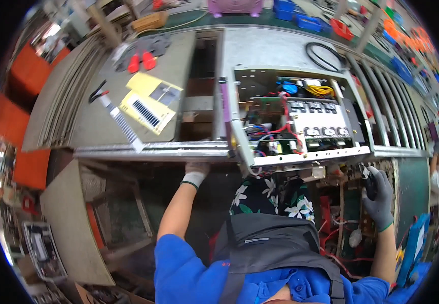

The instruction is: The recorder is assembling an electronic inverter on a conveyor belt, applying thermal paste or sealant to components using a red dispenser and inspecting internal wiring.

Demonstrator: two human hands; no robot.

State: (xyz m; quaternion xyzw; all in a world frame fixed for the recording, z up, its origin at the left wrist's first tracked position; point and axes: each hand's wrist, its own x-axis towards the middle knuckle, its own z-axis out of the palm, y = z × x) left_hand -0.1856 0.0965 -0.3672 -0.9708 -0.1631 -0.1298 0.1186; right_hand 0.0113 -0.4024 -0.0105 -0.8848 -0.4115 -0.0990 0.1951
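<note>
An open metal equipment cabinet (300, 158) full of wiring and electrical parts lies on the bench in front of me. Inside it are a white panel (308, 121) with black-and-silver terminal modules, red wires, a yellow wire bundle (321, 91) and a blue round part (289, 88). My left hand (195, 173), in a pale glove, is at the bench's front rail (174, 150), left of the cabinet; its fingers are hidden. My right hand (380, 196), in a grey glove, is closed below the cabinet's right corner, around a small dark and metallic piece I cannot make out.
On the left bench panel lie a yellow sheet (151, 104), a strip of labels (123, 126), a black-handled tool (98, 92) and red-handled tools (142, 62) on grey cloth. A black cable coil (325, 55) sits behind the cabinet. Metal rollers (389, 104) run along the right.
</note>
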